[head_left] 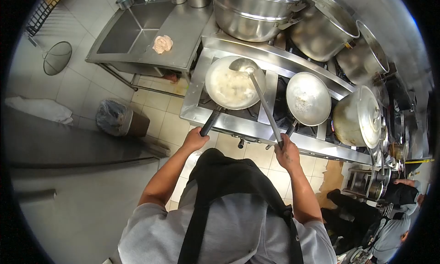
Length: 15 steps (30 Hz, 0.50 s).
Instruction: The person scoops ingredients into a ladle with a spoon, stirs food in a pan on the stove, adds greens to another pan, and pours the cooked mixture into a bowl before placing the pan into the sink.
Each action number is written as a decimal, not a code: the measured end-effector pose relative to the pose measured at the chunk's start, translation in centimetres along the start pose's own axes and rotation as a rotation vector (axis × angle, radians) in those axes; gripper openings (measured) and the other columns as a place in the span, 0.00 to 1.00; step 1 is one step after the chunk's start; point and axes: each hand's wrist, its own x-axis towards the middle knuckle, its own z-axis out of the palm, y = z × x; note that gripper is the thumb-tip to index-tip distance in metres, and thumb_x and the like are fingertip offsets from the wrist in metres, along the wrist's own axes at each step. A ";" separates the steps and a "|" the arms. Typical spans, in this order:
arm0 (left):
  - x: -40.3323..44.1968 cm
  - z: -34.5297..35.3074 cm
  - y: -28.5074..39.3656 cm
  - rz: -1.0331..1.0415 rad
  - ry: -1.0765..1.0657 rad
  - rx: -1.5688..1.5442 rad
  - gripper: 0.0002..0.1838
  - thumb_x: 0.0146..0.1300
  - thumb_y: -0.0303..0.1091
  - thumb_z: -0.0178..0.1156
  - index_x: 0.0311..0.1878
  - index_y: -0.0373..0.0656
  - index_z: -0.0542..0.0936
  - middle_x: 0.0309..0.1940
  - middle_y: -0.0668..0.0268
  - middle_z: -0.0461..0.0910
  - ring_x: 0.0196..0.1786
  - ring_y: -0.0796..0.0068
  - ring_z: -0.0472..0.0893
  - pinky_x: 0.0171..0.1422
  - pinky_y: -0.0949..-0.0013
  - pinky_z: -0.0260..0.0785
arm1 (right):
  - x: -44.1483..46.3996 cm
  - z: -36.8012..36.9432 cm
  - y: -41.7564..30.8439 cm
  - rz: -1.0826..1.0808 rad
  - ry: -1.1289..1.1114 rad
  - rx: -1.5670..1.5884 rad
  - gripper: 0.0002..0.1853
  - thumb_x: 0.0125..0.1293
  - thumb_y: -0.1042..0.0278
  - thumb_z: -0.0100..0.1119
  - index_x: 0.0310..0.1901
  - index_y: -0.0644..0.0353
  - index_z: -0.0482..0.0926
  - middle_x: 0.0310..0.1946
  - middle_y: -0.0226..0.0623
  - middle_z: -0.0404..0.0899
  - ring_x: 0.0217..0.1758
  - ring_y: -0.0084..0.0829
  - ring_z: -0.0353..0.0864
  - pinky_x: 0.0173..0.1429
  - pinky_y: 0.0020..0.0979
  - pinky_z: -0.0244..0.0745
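My left hand [196, 139] is closed round the black handle of a pan [231, 103] on the stove. Creamy white food with pale lumps covers the pan's inside. A long metal ladle [266, 105] is gripped near its end by my right hand [287, 151], and its bowl rests at the pan's upper edge, over the food. To the right stands a second pan [316, 99] with some whitish food in it; its dark handle points toward my right hand. Whether that hand touches this handle cannot be made out.
Large steel pots [256, 23] stand behind the pans, and a lidded pot [355, 119] is at the right. A steel sink counter [181, 39] holds a crumpled cloth [162, 44]. A lined bin [133, 122] stands on the floor. Other people [394, 232] are at lower right.
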 end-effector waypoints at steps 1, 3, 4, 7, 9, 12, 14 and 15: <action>0.1 0.1 0.2 -0.005 0.007 0.005 0.18 0.51 0.45 0.64 0.34 0.37 0.77 0.26 0.53 0.78 0.33 0.56 0.79 0.39 0.60 0.70 | 0.8 0.4 0.4 -0.022 0.006 0.013 0.19 0.57 0.69 0.60 0.50 0.64 0.71 0.25 0.51 0.79 0.33 0.52 0.81 0.38 0.45 0.73; 0.0 0.1 0.7 -0.017 0.021 0.014 0.18 0.51 0.44 0.64 0.34 0.37 0.77 0.26 0.53 0.79 0.33 0.56 0.80 0.40 0.60 0.70 | 2.2 2.0 1.5 -0.065 0.020 0.007 0.18 0.58 0.69 0.59 0.49 0.65 0.72 0.25 0.52 0.79 0.33 0.53 0.81 0.38 0.45 0.73; 0.1 0.2 0.8 -0.024 0.025 0.000 0.17 0.51 0.43 0.63 0.34 0.37 0.77 0.27 0.53 0.79 0.33 0.56 0.80 0.40 0.60 0.70 | 2.8 2.6 1.8 -0.086 0.027 0.003 0.17 0.58 0.69 0.58 0.49 0.65 0.72 0.25 0.52 0.79 0.33 0.53 0.81 0.38 0.45 0.73; 0.3 0.7 0.2 -0.005 0.046 -0.017 0.17 0.51 0.42 0.63 0.35 0.37 0.77 0.27 0.53 0.79 0.34 0.55 0.80 0.41 0.60 0.70 | 3.9 4.7 2.0 -0.062 0.000 0.077 0.13 0.58 0.69 0.58 0.44 0.64 0.73 0.27 0.54 0.79 0.35 0.55 0.79 0.40 0.48 0.73; 0.3 0.8 -0.1 0.067 0.086 0.003 0.17 0.52 0.42 0.63 0.36 0.37 0.77 0.27 0.53 0.79 0.34 0.54 0.80 0.41 0.59 0.70 | 3.9 5.4 1.6 -0.034 -0.058 0.132 0.11 0.58 0.69 0.58 0.39 0.65 0.73 0.26 0.54 0.78 0.34 0.55 0.79 0.39 0.46 0.72; -0.1 0.2 0.7 0.041 0.040 -0.028 0.17 0.52 0.42 0.63 0.35 0.36 0.77 0.27 0.52 0.79 0.35 0.53 0.80 0.41 0.59 0.70 | 3.1 5.6 1.0 -0.065 -0.104 0.173 0.10 0.57 0.69 0.57 0.37 0.65 0.73 0.24 0.54 0.77 0.33 0.55 0.79 0.38 0.46 0.71; -0.1 0.0 0.9 0.018 0.012 0.013 0.17 0.51 0.42 0.63 0.34 0.36 0.76 0.28 0.52 0.79 0.35 0.53 0.79 0.42 0.59 0.70 | 2.3 5.8 1.1 -0.053 -0.128 0.182 0.10 0.57 0.68 0.56 0.36 0.65 0.73 0.24 0.54 0.76 0.33 0.56 0.78 0.37 0.46 0.71; 0.0 -0.1 1.0 0.008 -0.001 0.033 0.17 0.51 0.42 0.63 0.34 0.36 0.76 0.28 0.52 0.79 0.35 0.53 0.79 0.42 0.59 0.70 | 1.6 5.2 0.4 -0.049 -0.135 0.170 0.10 0.57 0.67 0.56 0.36 0.65 0.73 0.24 0.54 0.76 0.33 0.56 0.78 0.38 0.46 0.71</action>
